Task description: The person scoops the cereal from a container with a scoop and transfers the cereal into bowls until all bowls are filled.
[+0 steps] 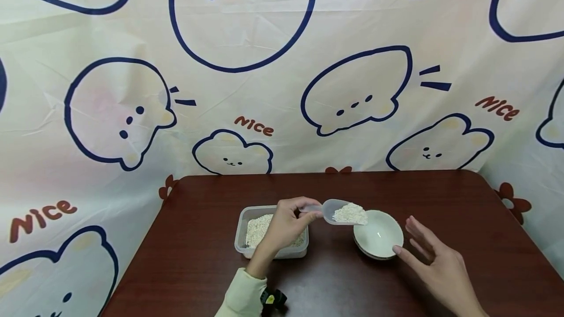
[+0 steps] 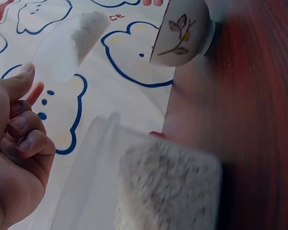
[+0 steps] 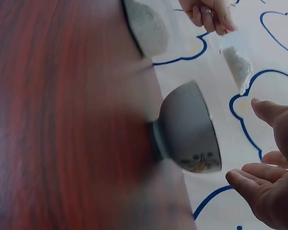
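My left hand [image 1: 288,224] grips the handle of a translucent plastic scoop [image 1: 331,211], which carries a heap of pale oat-like flakes [image 1: 351,214]. The scoop's front lip overlaps the left rim of a white bowl [image 1: 380,234] in the head view. A leafy twig decorates the bowl's outside [image 2: 182,38] in the left wrist view. My right hand [image 1: 436,265] is beside the bowl's right side, fingers spread and holding nothing, thumb tip right at the rim. Under my left hand stands a clear plastic container [image 1: 240,231] of the same flakes, partly hidden by the hand and wrist.
All of this stands on a dark reddish-brown wooden table [image 1: 198,258]. Behind it and at the sides hangs a pale cloth [image 1: 282,97] with blue cartoon outlines. A black wrist device [image 1: 273,299] sits at my left cuff.
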Available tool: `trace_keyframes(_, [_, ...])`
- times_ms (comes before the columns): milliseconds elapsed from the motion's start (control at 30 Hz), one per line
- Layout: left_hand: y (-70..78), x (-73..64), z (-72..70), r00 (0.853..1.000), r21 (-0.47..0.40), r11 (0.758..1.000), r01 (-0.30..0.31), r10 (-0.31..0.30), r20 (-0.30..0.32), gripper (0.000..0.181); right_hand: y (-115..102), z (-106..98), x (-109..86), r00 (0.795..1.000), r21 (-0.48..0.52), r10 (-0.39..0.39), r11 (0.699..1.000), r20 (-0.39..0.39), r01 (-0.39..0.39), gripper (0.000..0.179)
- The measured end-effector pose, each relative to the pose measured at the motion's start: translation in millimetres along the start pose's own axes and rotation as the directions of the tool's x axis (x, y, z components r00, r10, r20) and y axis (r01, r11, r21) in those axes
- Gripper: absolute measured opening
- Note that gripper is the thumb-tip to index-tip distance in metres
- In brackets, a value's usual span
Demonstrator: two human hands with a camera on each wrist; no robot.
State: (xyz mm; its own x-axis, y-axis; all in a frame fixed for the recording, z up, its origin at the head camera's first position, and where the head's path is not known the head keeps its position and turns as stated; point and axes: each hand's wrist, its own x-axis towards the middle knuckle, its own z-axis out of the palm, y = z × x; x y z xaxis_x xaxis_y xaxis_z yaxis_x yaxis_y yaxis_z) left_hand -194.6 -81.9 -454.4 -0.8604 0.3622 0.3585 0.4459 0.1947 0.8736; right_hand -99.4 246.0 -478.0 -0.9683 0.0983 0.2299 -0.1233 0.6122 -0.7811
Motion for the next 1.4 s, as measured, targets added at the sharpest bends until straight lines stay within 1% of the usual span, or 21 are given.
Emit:
trace_keyframes(100, [1.5, 2.0, 7.5, 1.000, 0.000, 1.000, 0.008, -0.008, 0.013, 0.013, 8.9, -2.1, 0.1, 1.000, -0.028, 0.016, 0.999, 0.024, -0.015, 0.079])
trace_keyframes(167, [1.8, 3.5, 12.2, 1.000, 0.010, 1.000, 0.004, -0.004, 0.021, 0.014, 14.4, -2.7, 1.5, 0.997, -0.055, 0.041, 0.998, 0.060, -0.038, 0.080])
trace_keyframes(233, [2.6, 4.8, 16.7, 1.000, 0.021, 1.000, -0.001, 0.001, 0.025, 0.013, 19.2, -2.2, 3.9, 0.992, -0.069, 0.071, 0.996, 0.103, -0.064, 0.083])
trace_keyframes(333, [2.7, 7.1, 23.5, 0.999, 0.040, 0.999, -0.008, 0.006, 0.038, 0.012, 25.2, -0.1, 8.8, 0.979, -0.080, 0.112, 0.992, 0.171, -0.100, 0.090])
trace_keyframes(467, [3.2, 9.4, 32.6, 0.998, 0.066, 0.998, -0.005, 0.000, 0.062, 0.010, 33.1, 1.8, 13.7, 0.968, -0.050, 0.087, 0.996, 0.234, -0.078, 0.098])
trace_keyframes(567, [4.5, 11.2, 38.8, 0.996, 0.092, 0.996, 0.001, -0.009, 0.085, 0.010, 37.4, 2.3, 15.1, 0.965, -0.013, 0.045, 0.999, 0.258, -0.044, 0.102])
trace_keyframes(633, [5.8, 12.9, 42.4, 0.995, 0.114, 0.993, 0.005, -0.017, 0.102, 0.011, 38.8, 3.0, 15.1, 0.963, 0.010, 0.033, 0.999, 0.267, -0.037, 0.105])
trace_keyframes(833, [10.0, 19.2, 48.9, 0.989, 0.192, 0.981, 0.025, -0.052, 0.139, 0.012, 40.5, 5.8, 14.5, 0.960, 0.032, 0.044, 0.998, 0.276, -0.055, 0.108])
trace_keyframes(867, [10.4, 20.3, 49.3, 0.988, 0.213, 0.977, 0.019, -0.051, 0.146, 0.012, 40.4, 5.9, 14.6, 0.960, 0.030, 0.046, 0.998, 0.276, -0.057, 0.107])
trace_keyframes(967, [12.3, 24.2, 49.9, 0.984, 0.283, 0.959, -0.018, -0.033, 0.174, 0.013, 39.7, 5.7, 14.9, 0.960, 0.027, 0.045, 0.998, 0.275, -0.055, 0.106])
trace_keyframes(1033, [13.9, 26.9, 49.8, 0.980, 0.339, 0.939, -0.055, -0.015, 0.200, 0.014, 39.2, 5.6, 15.3, 0.960, 0.025, 0.045, 0.998, 0.275, -0.054, 0.105])
trace_keyframes(1200, [18.5, 35.2, 49.6, 0.961, 0.472, 0.865, -0.171, 0.041, 0.273, 0.015, 38.5, 6.1, 16.8, 0.960, 0.023, 0.044, 0.998, 0.276, -0.053, 0.104])
trace_keyframes(1267, [21.3, 38.3, 49.1, 0.952, 0.506, 0.837, -0.208, 0.055, 0.300, 0.016, 38.1, 6.3, 17.1, 0.960, 0.021, 0.051, 0.998, 0.277, -0.059, 0.105])
trace_keyframes(1333, [24.7, 41.1, 48.3, 0.945, 0.523, 0.820, -0.232, 0.062, 0.322, 0.016, 37.7, 6.5, 17.1, 0.957, 0.016, 0.063, 0.997, 0.282, -0.070, 0.106])
trace_keyframes(1400, [29.1, 42.8, 47.0, 0.940, 0.533, 0.811, -0.240, 0.058, 0.336, 0.017, 37.3, 6.8, 16.7, 0.955, 0.012, 0.076, 0.996, 0.287, -0.084, 0.106])
